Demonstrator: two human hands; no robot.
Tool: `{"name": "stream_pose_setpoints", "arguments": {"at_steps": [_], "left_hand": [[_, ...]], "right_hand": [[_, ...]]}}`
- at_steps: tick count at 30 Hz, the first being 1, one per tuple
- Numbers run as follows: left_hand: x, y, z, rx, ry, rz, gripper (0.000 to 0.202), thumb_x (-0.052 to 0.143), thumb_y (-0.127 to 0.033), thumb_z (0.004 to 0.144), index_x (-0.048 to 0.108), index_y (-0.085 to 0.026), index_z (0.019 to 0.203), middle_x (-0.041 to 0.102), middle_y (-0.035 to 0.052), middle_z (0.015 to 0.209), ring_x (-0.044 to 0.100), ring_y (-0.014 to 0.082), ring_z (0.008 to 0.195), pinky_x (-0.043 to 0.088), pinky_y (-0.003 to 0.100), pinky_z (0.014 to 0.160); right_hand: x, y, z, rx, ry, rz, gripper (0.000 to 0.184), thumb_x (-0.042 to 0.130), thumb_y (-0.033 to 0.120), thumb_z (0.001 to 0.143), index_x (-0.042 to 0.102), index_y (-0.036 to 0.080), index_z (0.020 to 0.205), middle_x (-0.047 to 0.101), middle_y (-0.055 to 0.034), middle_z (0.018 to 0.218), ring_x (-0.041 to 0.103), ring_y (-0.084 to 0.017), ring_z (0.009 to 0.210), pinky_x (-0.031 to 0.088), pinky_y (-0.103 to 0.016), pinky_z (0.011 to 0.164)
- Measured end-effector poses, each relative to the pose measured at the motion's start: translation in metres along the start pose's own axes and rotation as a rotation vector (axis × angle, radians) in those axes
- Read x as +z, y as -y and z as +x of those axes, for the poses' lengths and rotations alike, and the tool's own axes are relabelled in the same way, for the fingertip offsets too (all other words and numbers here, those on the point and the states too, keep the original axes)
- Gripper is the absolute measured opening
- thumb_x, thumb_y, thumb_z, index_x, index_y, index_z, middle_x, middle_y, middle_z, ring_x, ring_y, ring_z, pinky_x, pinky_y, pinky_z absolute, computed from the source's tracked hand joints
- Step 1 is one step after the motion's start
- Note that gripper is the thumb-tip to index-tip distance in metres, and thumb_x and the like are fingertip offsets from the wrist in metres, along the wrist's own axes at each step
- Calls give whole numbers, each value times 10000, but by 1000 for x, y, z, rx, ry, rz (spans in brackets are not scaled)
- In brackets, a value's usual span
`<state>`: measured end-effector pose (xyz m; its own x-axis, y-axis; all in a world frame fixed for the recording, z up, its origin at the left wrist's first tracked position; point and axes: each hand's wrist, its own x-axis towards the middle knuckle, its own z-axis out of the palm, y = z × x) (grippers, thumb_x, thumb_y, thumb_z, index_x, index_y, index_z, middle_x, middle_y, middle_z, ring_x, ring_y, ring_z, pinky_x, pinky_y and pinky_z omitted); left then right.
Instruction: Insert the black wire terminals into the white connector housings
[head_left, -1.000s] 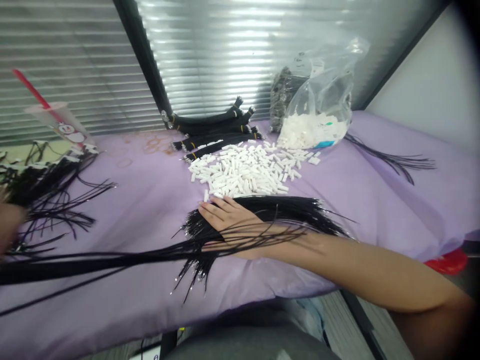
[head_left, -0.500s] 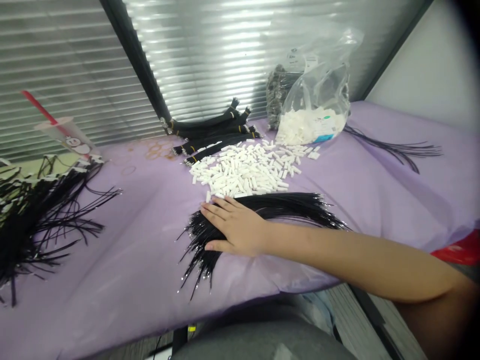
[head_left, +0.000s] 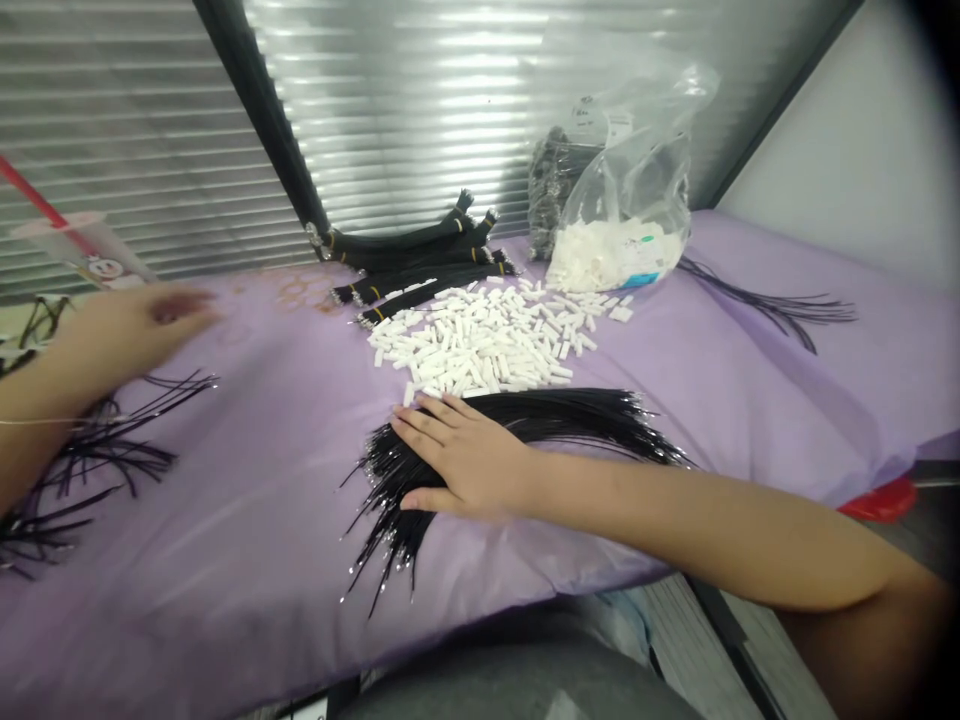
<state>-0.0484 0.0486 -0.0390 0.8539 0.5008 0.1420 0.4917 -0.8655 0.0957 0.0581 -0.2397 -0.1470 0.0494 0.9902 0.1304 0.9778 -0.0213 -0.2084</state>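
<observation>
My right hand [head_left: 465, 455] lies flat on a fanned bunch of black wires [head_left: 570, 412] with silvery tips, its fingers apart. The wires spread out on both sides of it. Just behind its fingertips is a heap of small white plastic pieces [head_left: 487, 340]. My left hand [head_left: 161, 315] is in the air at the left, in front of a cup [head_left: 97, 258] with a red straw. Motion blurs its fingers, and I cannot make out anything in them. Below it lies a pile of black wires [head_left: 112, 450], partly hidden by my forearm.
Tied bundles of black wires [head_left: 420, 255] lie at the back by the blinds. Right of them stands a clear bag [head_left: 615, 255] of white pieces, with a wrapped dark bundle [head_left: 551, 190] behind it. Loose black wires [head_left: 780, 300] lie farther right on the purple tablecloth [head_left: 262, 520].
My left hand has come into view at the left, over the wire pile and near the cup. My right hand stays flat on the wires. The view has shifted slightly.
</observation>
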Motion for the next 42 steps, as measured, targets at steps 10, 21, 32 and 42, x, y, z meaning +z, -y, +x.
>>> {"name": "stream_pose_setpoints", "arguments": {"at_steps": [10,21,32,42], "left_hand": [[85,-108,-33,560,223,-298,351,391,-307,900,573,-142,1150,612,106,1132,542,214,1043,412,347,908],[96,-102,-29,358,324,-730,227,534,-220,808,618,-136,1001,636,54,917,589,156,838,471,291,770],[93,-99,-26,516,359,-646,207,496,-212,835,599,-126,992,604,71,882,561,170,811,447,303,741],[86,-92,-25,669,296,-485,230,521,-249,839,676,-213,1004,631,37,870,572,144,785,413,240,708]], "right_hand": [[0,0,0,0,-3,-20,828,250,669,854,301,54,1407,297,-147,1455,198,-309,1362,110,-439,1136],[0,0,0,-6,36,-53,804,214,651,871,293,62,1413,265,-141,1472,223,-297,1352,98,-450,1138],[-2,-1,0,-29,59,-64,799,226,645,874,299,57,1410,266,-143,1468,168,-323,1369,129,-481,1132],[-6,-3,-1,-68,85,-44,780,217,636,880,300,71,1411,292,-132,1459,193,-292,1368,105,-470,1140]]}}
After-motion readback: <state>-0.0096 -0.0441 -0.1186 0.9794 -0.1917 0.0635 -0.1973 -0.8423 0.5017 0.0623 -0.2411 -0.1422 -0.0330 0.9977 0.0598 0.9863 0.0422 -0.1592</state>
